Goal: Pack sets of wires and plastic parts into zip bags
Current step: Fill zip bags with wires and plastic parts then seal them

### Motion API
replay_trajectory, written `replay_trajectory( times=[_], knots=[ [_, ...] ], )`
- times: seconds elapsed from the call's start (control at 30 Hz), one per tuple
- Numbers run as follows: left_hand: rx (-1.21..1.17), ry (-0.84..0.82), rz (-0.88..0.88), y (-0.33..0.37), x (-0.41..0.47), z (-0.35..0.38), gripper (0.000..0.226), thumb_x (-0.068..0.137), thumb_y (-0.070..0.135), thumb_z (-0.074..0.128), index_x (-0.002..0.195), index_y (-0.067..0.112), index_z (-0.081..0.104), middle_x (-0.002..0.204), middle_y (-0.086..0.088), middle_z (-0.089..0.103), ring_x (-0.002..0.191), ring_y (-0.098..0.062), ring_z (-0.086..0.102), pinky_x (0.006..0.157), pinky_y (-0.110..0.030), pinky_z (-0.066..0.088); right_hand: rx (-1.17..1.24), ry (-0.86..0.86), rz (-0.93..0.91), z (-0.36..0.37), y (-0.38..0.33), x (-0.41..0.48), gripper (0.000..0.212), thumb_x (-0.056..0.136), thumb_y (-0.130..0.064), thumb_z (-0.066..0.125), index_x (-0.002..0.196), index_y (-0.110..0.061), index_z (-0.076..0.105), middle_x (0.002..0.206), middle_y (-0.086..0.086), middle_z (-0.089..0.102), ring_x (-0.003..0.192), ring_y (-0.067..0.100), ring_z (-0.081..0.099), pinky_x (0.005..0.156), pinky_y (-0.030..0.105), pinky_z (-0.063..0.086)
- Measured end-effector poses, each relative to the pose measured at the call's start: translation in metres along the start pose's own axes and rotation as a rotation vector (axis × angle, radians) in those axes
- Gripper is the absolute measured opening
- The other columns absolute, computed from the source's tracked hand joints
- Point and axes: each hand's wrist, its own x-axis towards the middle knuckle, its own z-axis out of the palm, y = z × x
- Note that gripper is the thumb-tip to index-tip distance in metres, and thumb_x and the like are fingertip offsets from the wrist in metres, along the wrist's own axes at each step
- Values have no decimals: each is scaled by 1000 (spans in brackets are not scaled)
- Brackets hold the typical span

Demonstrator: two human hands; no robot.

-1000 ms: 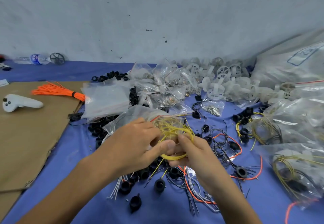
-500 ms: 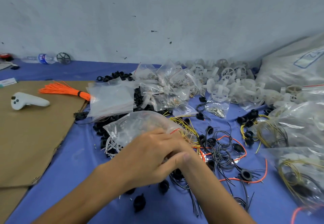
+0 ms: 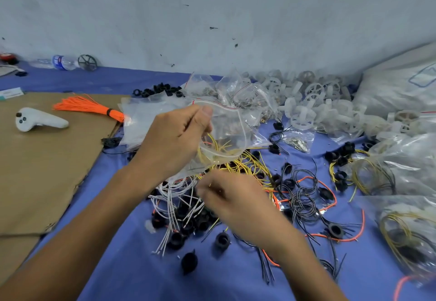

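Clear zip bag (image 3: 232, 125), yellow wires (image 3: 213, 144) inside

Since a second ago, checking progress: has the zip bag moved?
Yes: the left hand lifted the zip bag up, now level with the orange wire bundle.

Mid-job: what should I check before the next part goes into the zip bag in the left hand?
1. Left hand grips zip bag near its red-lined edge: ok.
2. Bag mouth open: cannot tell.
3. Yellow wires inside the bag rather than behind it: cannot tell, the plastic is clear.
4. Right hand holding a part: cannot tell, it is blurred.
5. Black plastic parts lie loose close to the right hand: ok.
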Motion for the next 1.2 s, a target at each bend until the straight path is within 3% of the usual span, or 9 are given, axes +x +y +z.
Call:
replay_trajectory(
  times=[0.07,0.13,0.23,0.37,0.57,0.63,0.77,0.97,1.2],
  knots=[
    [-9,-1,-9,-1,1,0,42,101,49,39,76,26,64,76,12,68,73,-8,64,70,-39,52,-185,-96,24,34,4,3,19,93,-39,51,97,-25,64,93,-7,65,90,19,60,76,34,49],
    [-1,15,-13,-3,2,-2,42,101,50,39,76,28,64,78,15,68,74,-6,65,71,-40,54,-289,-85,100,67,5,11,32,94,-49,47,95,-21,62,100,0,61,100,28,56,72,36,44],
    [-40,39,-28,-7,7,-6,43,102,50,38,75,29,64,78,16,69,76,-1,65,73,-36,55,-389,-21,109,97,2,23,44,91,-53,49,91,-11,62,100,9,63,97,33,54,67,36,33],
    [-62,47,-43,-14,9,-11,45,101,53,38,73,29,63,76,13,68,74,-4,64,72,-30,53,-384,116,58,99,-2,24,24,85,-33,52,68,-16,50,77,4,63,74,29,59,56,30,28],
    [-64,68,-64,-16,10,-9,47,101,54,37,74,26,63,76,12,68,73,-4,64,74,-38,54,-328,189,135,61,17,21,24,99,-37,37,83,-20,42,80,5,62,75,34,58,56,35,31],
    [-65,61,-68,-14,9,-7,48,100,56,37,74,26,64,77,13,69,75,-4,65,74,-39,55,-193,80,222,56,28,17,20,102,-34,39,90,-17,41,79,9,64,78,39,59,61,40,42],
    [-52,57,-76,-10,8,-7,48,99,58,36,74,27,63,77,14,69,74,-7,64,74,-39,54,249,74,342,46,35,-3,9,98,-27,52,100,-29,43,73,2,69,72,21,63,70,44,55],
    [-18,55,-49,-10,0,-8,44,102,53,37,73,31,63,77,16,68,73,-4,64,70,-34,54,653,141,213,-14,31,-34,9,98,-13,56,99,-19,62,64,3,62,59,14,56,56,24,47],
    [-49,-12,28,-7,-14,2,43,103,51,36,74,32,60,73,14,64,71,-4,61,62,-19,44,869,363,47,-97,15,-66,29,82,-42,73,98,-19,68,59,4,54,56,18,50,54,23,46]
  ],
)
